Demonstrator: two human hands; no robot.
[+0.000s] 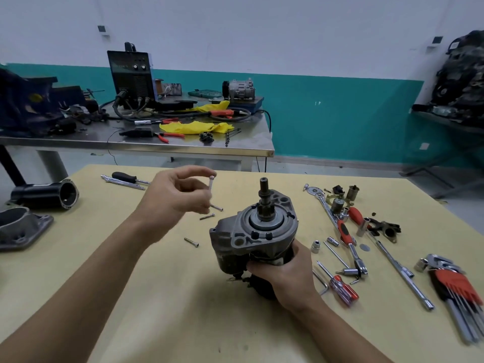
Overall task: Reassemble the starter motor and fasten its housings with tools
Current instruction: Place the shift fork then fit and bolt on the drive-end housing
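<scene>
Around: loose bolts (191,242) lie left of starter motor (258,231); ratchet (347,238) and hex keys (454,286) lie right.
Left hand (175,197): fingertips pinch bolt (211,187), raised beside starter motor.
Right hand (285,276): fingers wrap starter motor's lower body, upright mid-table.

One starter motor (258,231) stands on the desk (157,297). Left of it are four bolts (191,242), three loose and one pinched in the left hand (172,195), plus two housings (44,196). Right of it lies one hex-key set (453,281).
</scene>
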